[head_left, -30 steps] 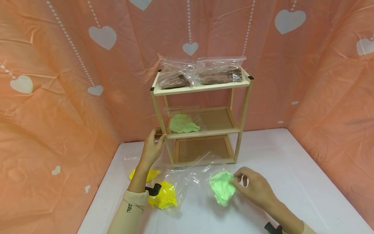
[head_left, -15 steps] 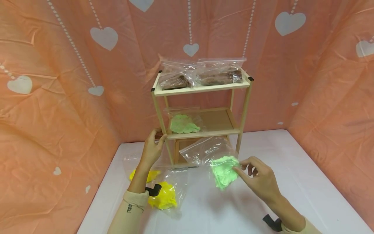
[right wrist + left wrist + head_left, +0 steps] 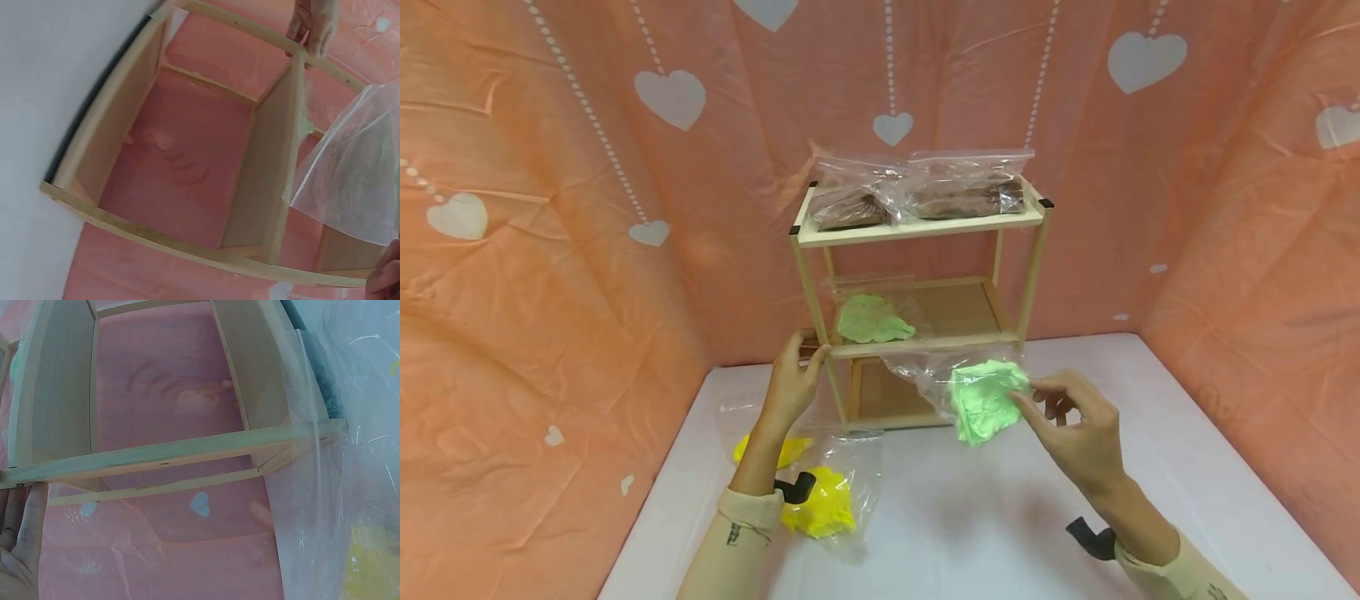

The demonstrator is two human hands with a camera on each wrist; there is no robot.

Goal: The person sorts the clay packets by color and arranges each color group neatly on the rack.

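My right hand (image 3: 1081, 427) pinches the right edge of a clear zip bag holding a mint-green, clay-like lump (image 3: 987, 402), held up in front of the shelf rack's lower level. In the right wrist view, the bag's clear part (image 3: 356, 169) spreads beside the rack. With thumb and fingers, my left hand (image 3: 792, 383) grips the left front post of the small wooden shelf rack (image 3: 925, 342) at its middle level. That hand also shows at the left edge of the left wrist view, fingers (image 3: 31, 525) against the post. Another bagged green lump (image 3: 872, 318) lies on the middle shelf's left side.
Two bags with brown contents, one left (image 3: 850, 208) and one right (image 3: 966, 198), lie on the top shelf. Bagged yellow lumps, one nearer (image 3: 820, 504) and one farther (image 3: 790, 452), rest on the white table (image 3: 985, 542) near my left forearm. Pink cloth (image 3: 737, 208) hangs around.
My right hand has raised the bag of green clay-like stuff from low over the table to just below the middle shelf's front edge, slightly rightward. My left hand keeps its grip on the post.
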